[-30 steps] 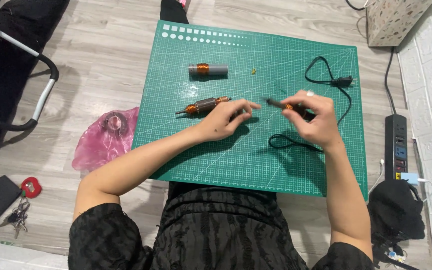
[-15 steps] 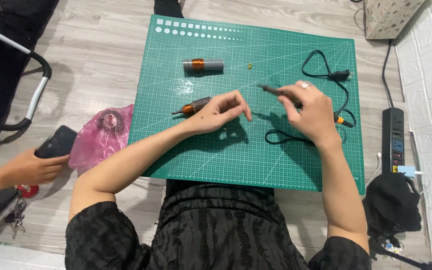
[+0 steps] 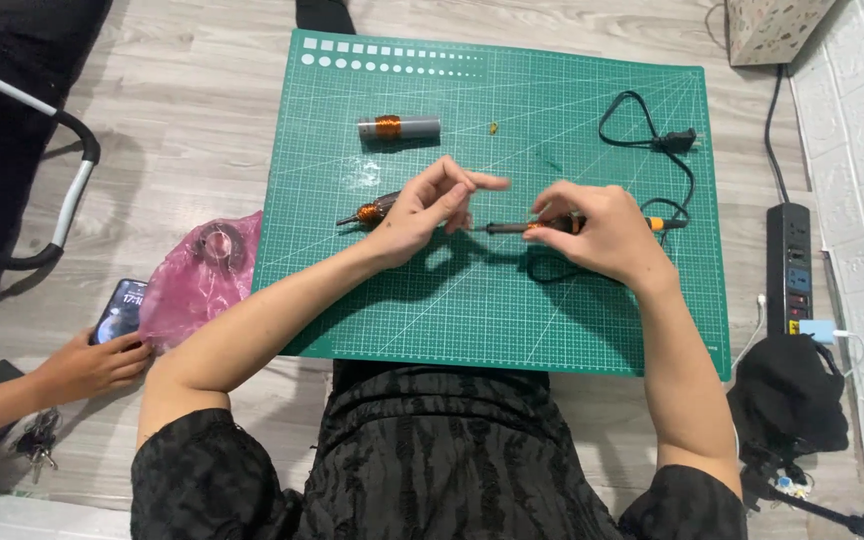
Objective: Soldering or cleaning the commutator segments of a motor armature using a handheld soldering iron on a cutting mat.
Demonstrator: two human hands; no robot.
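My right hand (image 3: 602, 232) was closed around the handle of the thin black soldering iron with the orange band (image 3: 512, 229), and its dark metal tip pointed left, just above the green cutting mat with white grid lines (image 3: 592, 330). My left hand (image 3: 422, 210) was partly open. The thumb and bent fingers came together at the end of that tip, and one finger stuck out straight. I could not tell if they really touched the tip.

Behind my left hand lay a small dark rod wrapped in copper wire (image 3: 367, 211), flat on the mat. Farther up lay a grey metal tube with a copper wire coil around it (image 3: 399, 127). The iron's black power cord (image 3: 642, 135) looped off to the right toward the black power strip (image 3: 790, 270) on the floor.

I think the best way to do this was to hold the handle steady and keep it low over the surface. I should pinch the tip softly and keep the cord loose so it did not tug.

Another person's hand (image 3: 92, 365) held a black phone (image 3: 120, 308) on the wood floor, beside a pink plastic bag (image 3: 197, 280).
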